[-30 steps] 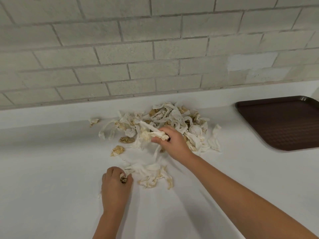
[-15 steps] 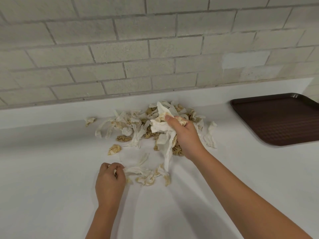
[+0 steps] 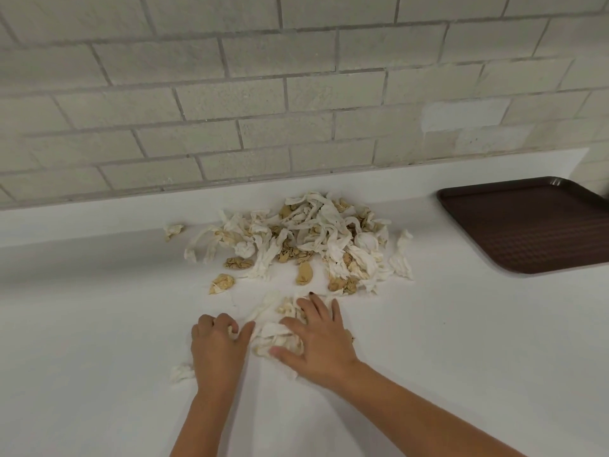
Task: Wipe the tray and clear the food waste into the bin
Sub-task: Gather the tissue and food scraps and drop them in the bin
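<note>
A heap of white and tan food scraps [image 3: 306, 239] lies on the white counter near the back wall. In front of it sits a smaller clump of scraps [image 3: 280, 334]. My right hand [image 3: 316, 344] rests flat on that clump with fingers spread. My left hand [image 3: 217, 347] is curled just left of it, fingertips closed on a bit of white scrap. A dark brown tray [image 3: 527, 225] lies at the right, apart from both hands. No bin is in view.
A grey brick wall [image 3: 296, 94] rises behind the counter. Loose scraps lie at the left of the heap [image 3: 222, 282] and one near my left wrist [image 3: 181, 372]. The white counter [image 3: 461, 357] extends toward me and to both sides.
My right hand held a bunch of scraps lifted over the heap; it has come down toward me and now presses flat on the small front clump. My left hand stayed in place.
</note>
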The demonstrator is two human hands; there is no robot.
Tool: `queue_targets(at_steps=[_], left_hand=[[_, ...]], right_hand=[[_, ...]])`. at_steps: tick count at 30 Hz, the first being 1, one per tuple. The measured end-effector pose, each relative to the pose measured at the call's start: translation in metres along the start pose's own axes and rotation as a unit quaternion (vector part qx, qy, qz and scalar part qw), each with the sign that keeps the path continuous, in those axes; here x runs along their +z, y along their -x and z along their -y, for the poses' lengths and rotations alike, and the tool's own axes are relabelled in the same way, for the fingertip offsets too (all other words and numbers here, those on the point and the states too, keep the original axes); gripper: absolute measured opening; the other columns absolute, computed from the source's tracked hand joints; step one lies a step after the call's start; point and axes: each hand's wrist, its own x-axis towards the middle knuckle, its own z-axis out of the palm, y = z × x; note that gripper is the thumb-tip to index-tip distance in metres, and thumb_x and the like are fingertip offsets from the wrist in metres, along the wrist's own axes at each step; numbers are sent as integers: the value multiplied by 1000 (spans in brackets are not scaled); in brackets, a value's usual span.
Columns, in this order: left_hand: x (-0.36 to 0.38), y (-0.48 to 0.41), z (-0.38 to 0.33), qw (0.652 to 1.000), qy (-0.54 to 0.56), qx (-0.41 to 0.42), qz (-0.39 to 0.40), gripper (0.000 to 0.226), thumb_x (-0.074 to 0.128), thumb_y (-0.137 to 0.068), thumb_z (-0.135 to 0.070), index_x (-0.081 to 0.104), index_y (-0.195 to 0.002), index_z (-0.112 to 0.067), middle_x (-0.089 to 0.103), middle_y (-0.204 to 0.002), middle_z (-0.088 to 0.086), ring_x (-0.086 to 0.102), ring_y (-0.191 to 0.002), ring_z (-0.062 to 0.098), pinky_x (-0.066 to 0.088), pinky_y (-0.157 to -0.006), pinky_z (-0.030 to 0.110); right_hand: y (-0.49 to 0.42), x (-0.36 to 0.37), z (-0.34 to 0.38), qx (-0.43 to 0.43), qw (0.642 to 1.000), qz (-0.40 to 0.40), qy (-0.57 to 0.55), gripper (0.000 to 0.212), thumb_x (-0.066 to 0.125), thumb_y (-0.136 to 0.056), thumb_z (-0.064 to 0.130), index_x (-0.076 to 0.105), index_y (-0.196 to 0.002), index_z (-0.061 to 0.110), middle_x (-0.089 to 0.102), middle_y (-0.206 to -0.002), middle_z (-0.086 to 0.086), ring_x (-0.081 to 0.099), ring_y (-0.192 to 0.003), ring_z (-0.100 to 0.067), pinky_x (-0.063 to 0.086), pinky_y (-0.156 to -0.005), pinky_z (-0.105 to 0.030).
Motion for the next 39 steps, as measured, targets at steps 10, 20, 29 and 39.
queue_targets(at_steps=[10,20,29,39], left_hand=[[3,8,8,992,58,108,-6,33,58,-73,6,74,-98,-9,68,-96,8,57,-75,30,52,-66,37],[-6,17,-5,988,30,153,3,48,47,-78,-55,64,-67,-12,53,-69,2,52,-63,23,42,-49,28],[14,23,-38,972,-105,202,56,47,39,-81,-45,64,-70,-6,54,-71,10,52,-61,29,43,-46,32],[16,72,-140,909,373,-67,176,24,69,-79,-6,47,-71,-13,61,-75,-3,49,-57,20,39,-51,29]], right_hand=[[2,0,-8,-41,991,-116,50,29,45,-77,43,68,-80,25,58,-73,6,57,-61,-13,44,-49,-22],[16,-53,-16,254,822,-156,-486,22,73,-80,20,61,-62,14,58,-53,8,51,-50,-5,39,-52,-16],[31,-106,-36,366,583,-183,-702,19,67,-84,27,70,-94,11,72,-83,-10,68,-68,-25,53,-56,-29],[104,-138,-117,248,379,-171,-875,37,88,-50,36,69,-78,20,62,-70,3,63,-60,-13,51,-54,-23]])
